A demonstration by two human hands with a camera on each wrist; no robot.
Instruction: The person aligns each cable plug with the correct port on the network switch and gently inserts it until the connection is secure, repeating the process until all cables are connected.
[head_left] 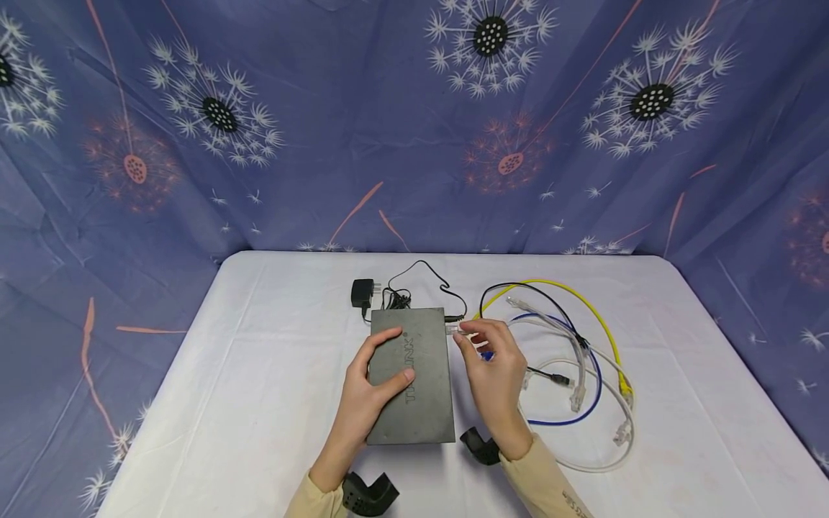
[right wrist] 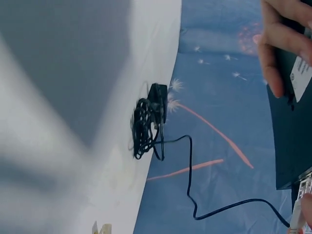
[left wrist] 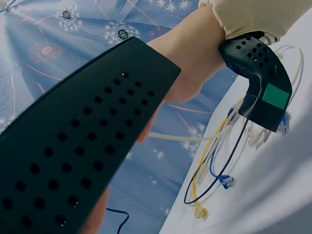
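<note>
Head view: a dark grey box lies lower centre in the frame. Left hand grips its left side, thumb and forefinger spread on top. Right hand pinches a clear plug at the box's upper right edge; its seating cannot be told. Black power plug meets that edge just above.

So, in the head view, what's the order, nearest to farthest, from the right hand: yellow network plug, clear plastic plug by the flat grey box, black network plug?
1. Clear plastic plug: pinched in the right hand, at the flat grey box's edge.
2. Black network plug: just right of the hand.
3. Yellow network plug: farther right.
</note>
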